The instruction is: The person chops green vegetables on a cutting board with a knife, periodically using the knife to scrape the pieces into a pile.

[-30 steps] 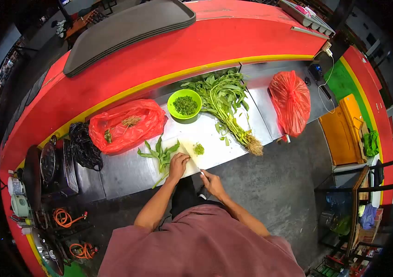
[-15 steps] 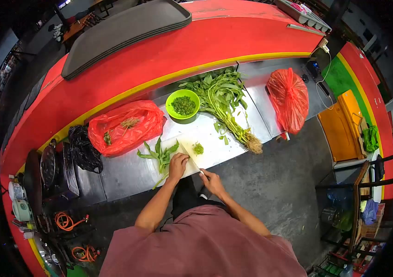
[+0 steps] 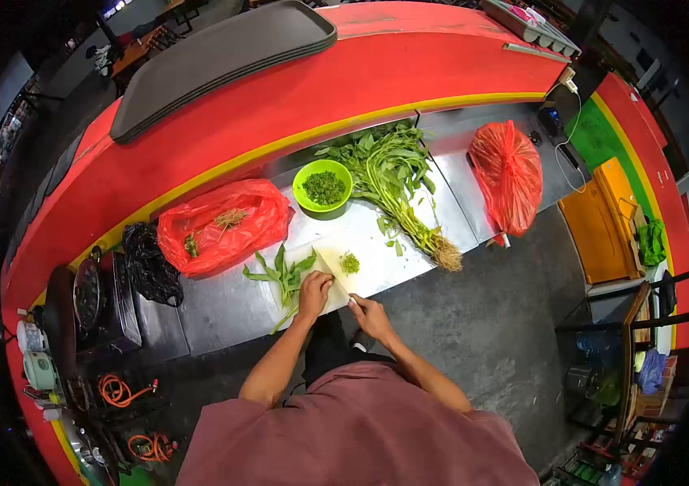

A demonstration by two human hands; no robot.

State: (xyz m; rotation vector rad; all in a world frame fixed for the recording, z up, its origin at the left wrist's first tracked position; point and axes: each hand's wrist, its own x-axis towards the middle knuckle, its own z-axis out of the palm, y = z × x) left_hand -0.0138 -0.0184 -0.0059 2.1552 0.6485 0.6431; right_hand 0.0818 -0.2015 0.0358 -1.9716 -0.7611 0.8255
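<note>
My right hand (image 3: 370, 317) is wrapped round the handle of a knife (image 3: 333, 274), its blade lying across a pale cutting board (image 3: 330, 304). My left hand (image 3: 314, 295), fingers curled, presses leafy green stems (image 3: 286, 277) on the board, close beside the blade. The leaves stick out to the left over the steel counter. Just right of the blade sits a small pile of chopped greens (image 3: 349, 263). Behind the board stands a lime-green bowl (image 3: 344, 199) with chopped greens inside. What lies directly under my left fingertips is hidden.
A large bunch of greens with roots (image 3: 397, 190) lies right of the bowl. An open red plastic bag (image 3: 263, 231) and a black bag (image 3: 150, 263) are at left. A tied red bag (image 3: 508, 178) sits at right. Black trays (image 3: 223, 61) rest on the red ledge.
The view has shifted very slightly. Both hands, the knife and the greens stay in nearly the same places.
</note>
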